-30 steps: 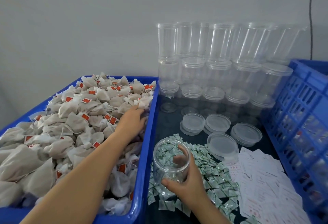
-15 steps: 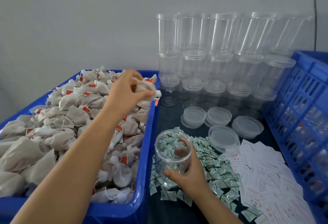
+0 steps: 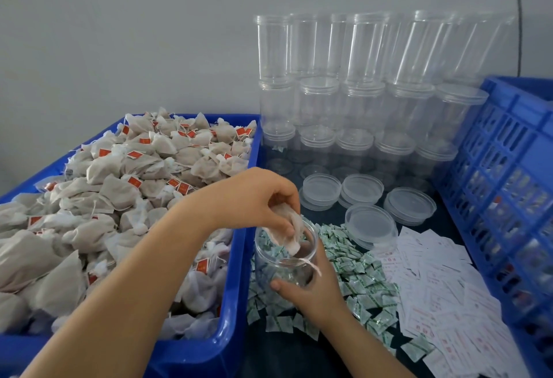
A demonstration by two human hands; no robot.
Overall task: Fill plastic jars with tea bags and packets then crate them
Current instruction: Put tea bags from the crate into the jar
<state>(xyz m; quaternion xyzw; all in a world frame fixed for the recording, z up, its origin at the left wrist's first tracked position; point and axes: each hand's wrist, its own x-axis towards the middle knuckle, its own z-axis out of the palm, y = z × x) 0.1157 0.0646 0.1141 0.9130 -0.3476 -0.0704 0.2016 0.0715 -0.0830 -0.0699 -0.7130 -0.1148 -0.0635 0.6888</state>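
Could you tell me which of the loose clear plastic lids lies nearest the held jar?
The clear round plastic lid beside the green packets, frontmost of the lids.

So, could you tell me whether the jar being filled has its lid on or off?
Off. The jar has an open mouth: the left hand pushes a tea bag into it.

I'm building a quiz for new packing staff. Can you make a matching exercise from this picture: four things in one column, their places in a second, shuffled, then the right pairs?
Things
1. Beige mesh tea bag with string
2. Clear round plastic lids
3. Small green-and-white paper packets
4. White printed paper slips

Places
A. Loose pile around the held clear plastic jar
B. Spread beside the blue slatted crate
C. Pinched by the left hand at the jar's mouth
D. In front of the stacked empty jars

Pairs: 1-C, 2-D, 3-A, 4-B
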